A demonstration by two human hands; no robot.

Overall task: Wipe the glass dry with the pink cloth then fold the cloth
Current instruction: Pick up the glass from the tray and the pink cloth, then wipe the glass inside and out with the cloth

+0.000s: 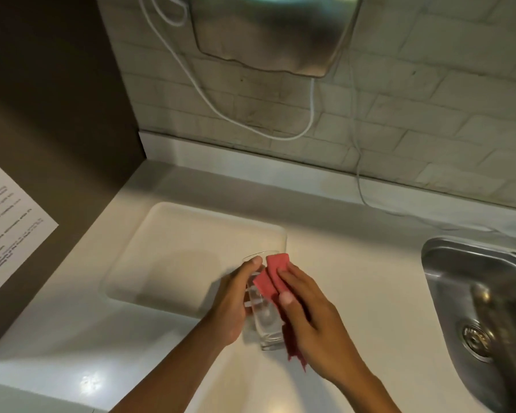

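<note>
Your left hand point(233, 296) grips the clear glass point(264, 317) at lower centre, fingers closed around it; your right hand point(313, 317) presses the pink cloth point(273, 278) against its side. Behind them, 1 shallow white tray point(167, 257) sits on the smooth white surface point(355, 263). A steel sink point(483, 293) lies at right, below a tiled wall point(414, 99).

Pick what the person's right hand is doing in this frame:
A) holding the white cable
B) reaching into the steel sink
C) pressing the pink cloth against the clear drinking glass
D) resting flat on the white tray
C: the right hand presses the pink cloth against the clear drinking glass, which the left hand grips.
</note>
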